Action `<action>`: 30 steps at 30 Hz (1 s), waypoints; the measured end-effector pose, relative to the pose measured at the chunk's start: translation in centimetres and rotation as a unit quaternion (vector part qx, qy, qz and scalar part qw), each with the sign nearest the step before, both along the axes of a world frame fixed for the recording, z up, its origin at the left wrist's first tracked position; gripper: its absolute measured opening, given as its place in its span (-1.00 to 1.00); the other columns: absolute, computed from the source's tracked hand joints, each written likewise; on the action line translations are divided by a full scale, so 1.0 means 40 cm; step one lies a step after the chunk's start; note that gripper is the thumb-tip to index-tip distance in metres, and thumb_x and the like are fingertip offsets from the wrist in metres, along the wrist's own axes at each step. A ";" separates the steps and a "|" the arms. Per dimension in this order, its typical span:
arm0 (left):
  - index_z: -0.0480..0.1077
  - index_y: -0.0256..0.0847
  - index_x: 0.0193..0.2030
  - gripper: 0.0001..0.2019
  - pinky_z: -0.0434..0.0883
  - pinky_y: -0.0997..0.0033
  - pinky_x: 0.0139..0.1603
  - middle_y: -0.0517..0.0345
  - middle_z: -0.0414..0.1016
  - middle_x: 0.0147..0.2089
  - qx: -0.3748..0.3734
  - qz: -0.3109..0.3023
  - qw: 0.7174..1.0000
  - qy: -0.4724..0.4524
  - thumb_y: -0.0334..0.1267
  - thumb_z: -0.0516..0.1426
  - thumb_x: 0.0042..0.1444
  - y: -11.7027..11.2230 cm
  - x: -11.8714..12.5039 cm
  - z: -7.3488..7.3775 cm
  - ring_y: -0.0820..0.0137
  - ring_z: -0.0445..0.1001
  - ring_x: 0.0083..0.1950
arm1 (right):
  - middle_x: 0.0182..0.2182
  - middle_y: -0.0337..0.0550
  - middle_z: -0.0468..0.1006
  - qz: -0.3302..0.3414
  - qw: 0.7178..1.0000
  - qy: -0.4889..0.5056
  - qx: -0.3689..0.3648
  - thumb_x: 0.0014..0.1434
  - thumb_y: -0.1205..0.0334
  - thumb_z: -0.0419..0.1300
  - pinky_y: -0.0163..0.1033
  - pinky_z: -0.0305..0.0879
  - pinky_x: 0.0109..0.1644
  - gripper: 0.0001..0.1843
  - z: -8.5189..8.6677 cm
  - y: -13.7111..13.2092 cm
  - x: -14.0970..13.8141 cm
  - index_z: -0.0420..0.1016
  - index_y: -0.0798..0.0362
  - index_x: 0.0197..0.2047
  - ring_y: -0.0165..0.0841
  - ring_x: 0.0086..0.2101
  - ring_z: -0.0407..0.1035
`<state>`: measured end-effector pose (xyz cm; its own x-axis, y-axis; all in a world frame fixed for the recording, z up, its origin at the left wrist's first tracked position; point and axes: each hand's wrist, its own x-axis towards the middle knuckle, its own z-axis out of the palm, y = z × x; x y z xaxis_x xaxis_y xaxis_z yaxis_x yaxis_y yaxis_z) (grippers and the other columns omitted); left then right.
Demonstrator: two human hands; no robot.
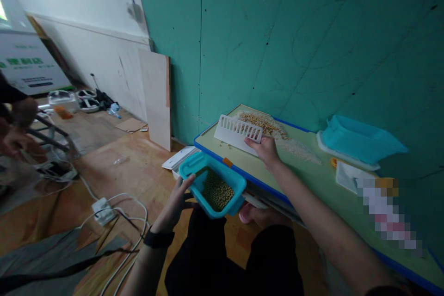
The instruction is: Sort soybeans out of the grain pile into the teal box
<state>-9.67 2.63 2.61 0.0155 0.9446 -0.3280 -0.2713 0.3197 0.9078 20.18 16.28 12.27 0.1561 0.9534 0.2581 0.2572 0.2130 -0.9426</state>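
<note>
My left hand (175, 203) grips the near rim of a teal rectangular tub (229, 179) holding yellow-green beans (217, 190), kept just below the table's blue front edge. My right hand (265, 149) reaches onto the pale green tabletop (312, 180) and holds a white slotted plastic scraper (236, 132) upright by its right end. Behind the scraper lies a heap of beans (263, 124), with a streak of pale grains (300, 149) to its right.
A teal wall stands directly behind the table. At the right rear rests a teal lid on a white tray (357, 145), with a white card (347, 173) beside it. Cables and a power strip (103, 210) lie on the wooden floor at left. Another person's hands (14, 136) show at far left.
</note>
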 end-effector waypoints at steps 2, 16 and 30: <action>0.34 0.01 0.60 -0.12 0.78 0.16 -0.14 -0.21 0.60 0.49 0.008 -0.004 1.000 -0.002 0.39 0.37 0.30 0.001 -0.005 0.006 -0.01 0.77 0.12 | -0.20 0.03 0.88 0.011 1.000 0.012 -0.001 -0.14 -0.22 0.70 0.08 0.65 0.17 -0.48 0.000 -0.003 -0.003 0.82 0.01 -0.28 0.09 -0.04 0.78; 0.39 -0.03 0.59 -0.15 0.78 0.11 -0.21 -0.25 0.67 0.37 0.001 0.000 0.999 -0.034 0.33 0.39 0.30 -0.001 0.036 0.026 0.01 0.79 0.01 | -0.27 -0.03 0.87 0.020 0.997 -0.065 0.029 0.09 -0.28 0.55 0.05 0.70 -0.02 -0.57 -0.027 -0.167 0.012 0.83 -0.06 -0.30 0.05 -0.19 0.77; 0.39 -0.01 0.59 -0.09 0.59 0.38 -0.32 -0.09 0.75 0.11 -0.034 -0.007 0.998 -0.061 0.38 0.42 0.24 -0.028 0.120 -0.006 0.15 0.78 -0.13 | -0.16 0.06 0.88 -0.068 0.996 -0.038 0.035 -0.11 -0.20 0.70 0.17 0.66 0.25 -0.46 0.041 -0.096 0.243 0.81 0.02 -0.22 0.16 0.04 0.76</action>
<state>-4.87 1.53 2.38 0.0722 0.9193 -0.3869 -0.3735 0.3846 0.8442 29.90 12.44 13.91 0.2595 0.9040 0.3397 0.3585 0.2364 -0.9031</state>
